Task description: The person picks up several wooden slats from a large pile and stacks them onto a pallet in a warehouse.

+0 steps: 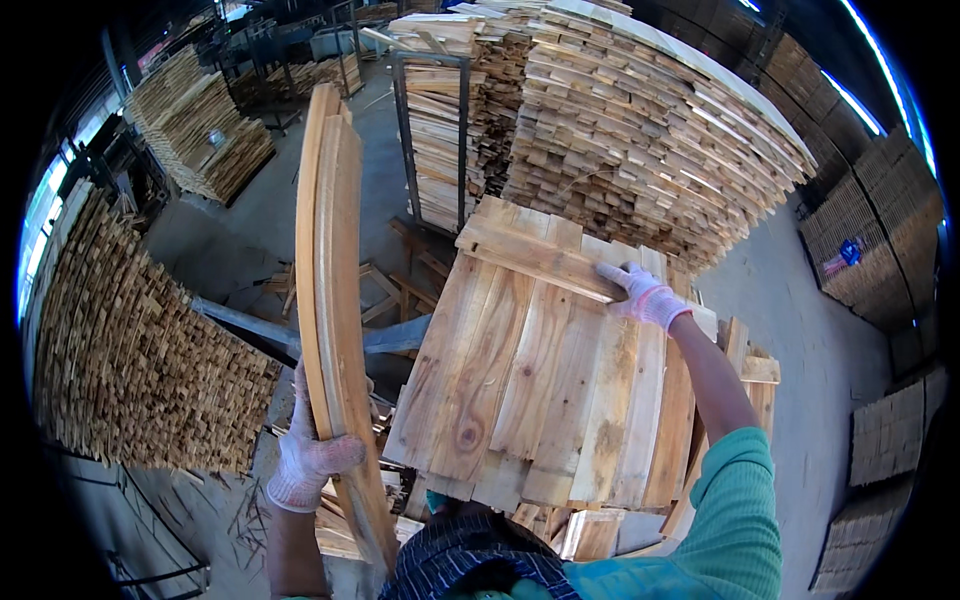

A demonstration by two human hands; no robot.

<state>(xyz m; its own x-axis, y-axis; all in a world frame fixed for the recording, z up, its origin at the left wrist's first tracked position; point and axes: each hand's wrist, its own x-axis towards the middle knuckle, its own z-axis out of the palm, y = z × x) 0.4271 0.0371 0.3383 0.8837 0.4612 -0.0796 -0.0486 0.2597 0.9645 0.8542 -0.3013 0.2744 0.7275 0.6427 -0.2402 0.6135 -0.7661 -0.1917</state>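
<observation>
My left hand, in a pale knitted glove, is closed round a few long boards stood on end and pressed together. They rise well above the hand, leaning slightly. To the right lies a layer of planks side by side, their lengths running away from me. A shorter board rests crosswise over their far end. On its right end is my right hand, gloved too, with the fingers bent over the wood.
A tall lumber stack stands beyond the planks, beside a dark metal frame. Another stack fills the left. Scrap wood litters the floor near a metal beam. More stacks line the right.
</observation>
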